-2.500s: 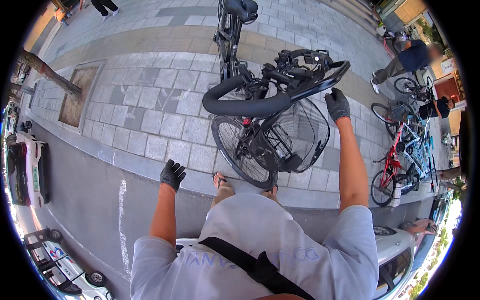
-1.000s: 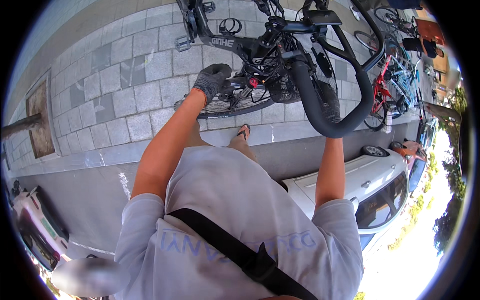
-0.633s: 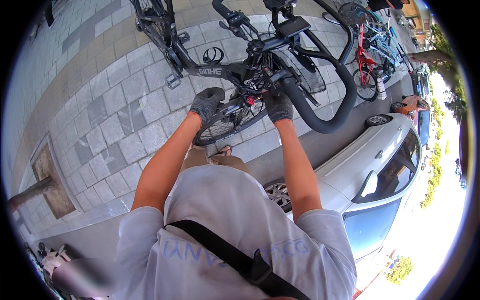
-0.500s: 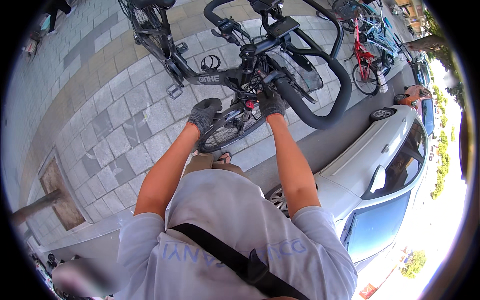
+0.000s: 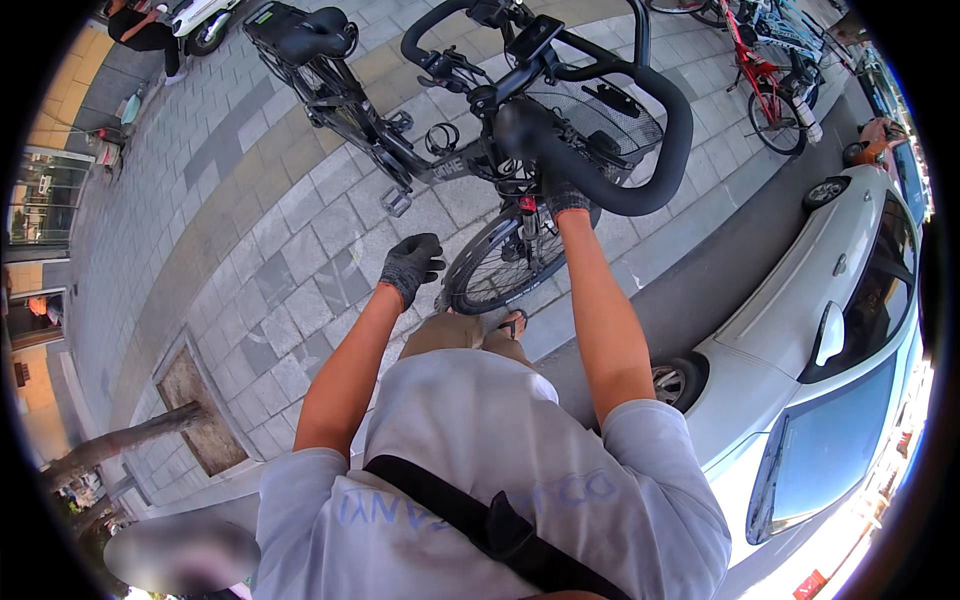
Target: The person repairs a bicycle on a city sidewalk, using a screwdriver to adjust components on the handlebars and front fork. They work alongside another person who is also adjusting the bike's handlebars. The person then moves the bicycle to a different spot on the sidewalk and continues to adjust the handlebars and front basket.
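Observation:
A black bicycle (image 5: 420, 170) stands on the paving before me, with a wide padded loop handlebar (image 5: 670, 150). My right hand (image 5: 567, 196), in a dark grey knit glove, reaches up beneath the handlebar at the bicycle's front, just above the front wheel (image 5: 500, 262). The bar hides its fingers, so what they touch does not show. A small red part (image 5: 527, 203) sits beside that hand. My left hand (image 5: 412, 268), gloved alike, hovers left of the front wheel, apart from it. Its fingers are loosely bent with gaps between them, and nothing shows in them.
A mesh basket (image 5: 640, 130) hangs at the bicycle's front. Silver car (image 5: 740, 330) parked along the kerb to the right. A red bicycle (image 5: 765, 85) stands far right. At left, a tree trunk (image 5: 120, 440) rises from a square pit. A person (image 5: 145, 35) is far left.
My left hand has come away from the front wheel. The right hand stays beneath the handlebar. The view has shifted, showing more of the street at left.

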`<state>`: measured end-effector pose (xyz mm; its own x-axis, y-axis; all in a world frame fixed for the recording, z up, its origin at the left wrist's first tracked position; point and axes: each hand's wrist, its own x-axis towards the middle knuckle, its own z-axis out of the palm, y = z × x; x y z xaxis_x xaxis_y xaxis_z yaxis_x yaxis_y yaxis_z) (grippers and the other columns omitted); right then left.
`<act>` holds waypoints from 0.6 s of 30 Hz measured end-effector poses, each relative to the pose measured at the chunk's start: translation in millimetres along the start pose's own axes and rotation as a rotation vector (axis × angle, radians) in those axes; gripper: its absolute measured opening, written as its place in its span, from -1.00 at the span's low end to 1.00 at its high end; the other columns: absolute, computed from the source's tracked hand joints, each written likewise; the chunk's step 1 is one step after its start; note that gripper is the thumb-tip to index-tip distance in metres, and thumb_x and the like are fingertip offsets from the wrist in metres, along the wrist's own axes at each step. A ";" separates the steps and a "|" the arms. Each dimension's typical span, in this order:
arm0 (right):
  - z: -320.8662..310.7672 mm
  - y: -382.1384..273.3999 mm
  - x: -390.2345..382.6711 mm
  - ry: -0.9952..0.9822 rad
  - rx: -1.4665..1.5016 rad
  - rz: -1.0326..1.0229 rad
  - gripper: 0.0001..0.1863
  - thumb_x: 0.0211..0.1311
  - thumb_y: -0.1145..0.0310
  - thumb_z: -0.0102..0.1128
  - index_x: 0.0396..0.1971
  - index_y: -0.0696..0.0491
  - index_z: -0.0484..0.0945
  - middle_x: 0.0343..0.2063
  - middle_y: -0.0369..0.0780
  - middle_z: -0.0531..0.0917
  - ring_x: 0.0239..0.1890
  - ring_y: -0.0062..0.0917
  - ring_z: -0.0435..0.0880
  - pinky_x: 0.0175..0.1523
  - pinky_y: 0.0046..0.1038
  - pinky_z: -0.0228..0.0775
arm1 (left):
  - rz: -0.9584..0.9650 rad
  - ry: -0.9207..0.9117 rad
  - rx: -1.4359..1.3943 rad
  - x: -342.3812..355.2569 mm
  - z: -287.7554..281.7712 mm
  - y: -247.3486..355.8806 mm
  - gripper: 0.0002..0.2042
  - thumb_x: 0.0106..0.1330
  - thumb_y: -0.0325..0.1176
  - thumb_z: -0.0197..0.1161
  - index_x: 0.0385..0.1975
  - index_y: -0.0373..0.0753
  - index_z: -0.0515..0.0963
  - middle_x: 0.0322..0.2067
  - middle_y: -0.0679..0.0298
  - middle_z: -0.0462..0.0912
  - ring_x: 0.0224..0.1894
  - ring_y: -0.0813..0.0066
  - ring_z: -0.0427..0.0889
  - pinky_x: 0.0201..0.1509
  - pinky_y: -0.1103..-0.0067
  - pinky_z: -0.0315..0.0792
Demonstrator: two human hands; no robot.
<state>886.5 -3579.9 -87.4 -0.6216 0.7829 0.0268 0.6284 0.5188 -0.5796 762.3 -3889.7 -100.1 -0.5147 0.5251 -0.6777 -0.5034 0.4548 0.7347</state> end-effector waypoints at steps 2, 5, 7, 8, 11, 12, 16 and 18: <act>-2.5 1.9 -1.8 0.062 0.020 -0.050 -0.70 0.36 0.23 0.10 -0.04 0.02 0.64 -0.10 -0.02 0.71 -0.08 -0.07 0.67 0.07 -0.11 0.49 | 0.023 0.010 -0.005 1.3 3.3 9.7 -0.56 0.41 -0.05 0.29 0.16 -0.17 0.52 -0.08 0.23 0.72 -0.18 0.36 0.74 -0.17 0.43 0.59; 25.2 41.3 7.9 0.232 -0.002 -0.114 -0.71 0.34 0.24 0.11 -0.07 0.04 0.65 -0.15 0.01 0.71 -0.11 -0.03 0.68 0.02 -0.11 0.49 | 0.073 -0.057 -0.021 18.7 13.5 29.8 -0.58 0.41 -0.10 0.29 0.14 -0.20 0.54 -0.09 0.24 0.71 -0.17 0.38 0.74 -0.16 0.45 0.58; 37.9 62.6 16.1 0.218 0.010 -0.058 -0.70 0.34 0.21 0.12 -0.10 0.07 0.66 -0.21 0.02 0.72 -0.16 -0.03 0.69 -0.04 -0.13 0.49 | 0.116 -0.099 -0.012 38.2 22.2 44.9 -0.60 0.41 -0.13 0.30 0.13 -0.22 0.55 -0.10 0.25 0.72 -0.17 0.40 0.74 -0.16 0.48 0.57; 46.3 74.2 19.1 0.197 0.068 0.001 -0.69 0.35 0.19 0.12 -0.11 0.08 0.66 -0.22 0.03 0.72 -0.17 -0.04 0.69 -0.06 -0.14 0.49 | 0.145 -0.123 0.000 47.8 25.5 51.5 -0.59 0.41 -0.13 0.30 0.14 -0.22 0.54 -0.09 0.26 0.72 -0.17 0.40 0.74 -0.16 0.49 0.57; 68.3 100.3 23.6 0.080 0.411 0.255 -0.68 0.39 0.18 0.11 -0.04 0.06 0.63 -0.15 -0.02 0.71 -0.13 -0.13 0.69 -0.03 -0.14 0.51 | 0.190 -0.191 0.042 68.3 35.6 85.7 -0.61 0.42 -0.13 0.29 0.12 -0.23 0.58 -0.09 0.26 0.72 -0.14 0.47 0.72 -0.14 0.52 0.56; 70.1 98.1 15.7 0.050 0.421 0.265 -0.69 0.41 0.19 0.10 -0.01 0.05 0.61 -0.11 -0.05 0.70 -0.12 -0.17 0.69 0.00 -0.13 0.52 | 0.268 -0.223 0.093 82.2 28.6 89.8 -0.62 0.43 -0.15 0.29 0.11 -0.24 0.58 -0.09 0.26 0.72 -0.13 0.49 0.70 -0.12 0.53 0.56; 65.1 57.7 -0.9 0.301 1.224 0.327 -0.71 0.48 0.21 0.03 0.05 -0.02 0.56 -0.06 -0.17 0.67 -0.09 -0.25 0.68 0.08 -0.10 0.60 | 0.593 -0.334 0.232 121.9 16.0 115.2 -0.70 0.44 -0.25 0.28 0.03 -0.32 0.60 -0.11 0.17 0.73 -0.09 0.47 0.66 0.07 0.48 0.53; 50.5 25.5 -3.2 0.423 1.472 0.392 -0.72 0.51 0.22 0.00 0.07 -0.03 0.53 -0.09 -0.21 0.66 -0.09 -0.28 0.68 0.10 -0.10 0.64 | 0.631 -0.367 0.268 137.5 11.4 129.6 -0.70 0.43 -0.27 0.29 0.03 -0.32 0.60 -0.10 0.16 0.73 -0.08 0.46 0.66 0.09 0.47 0.53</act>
<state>880.8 -3586.5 -143.3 -0.2078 0.9488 -0.2380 -0.4301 -0.3071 -0.8489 634.2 -3750.3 -97.7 -0.3616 0.9258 -0.1101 0.0169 0.1245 0.9921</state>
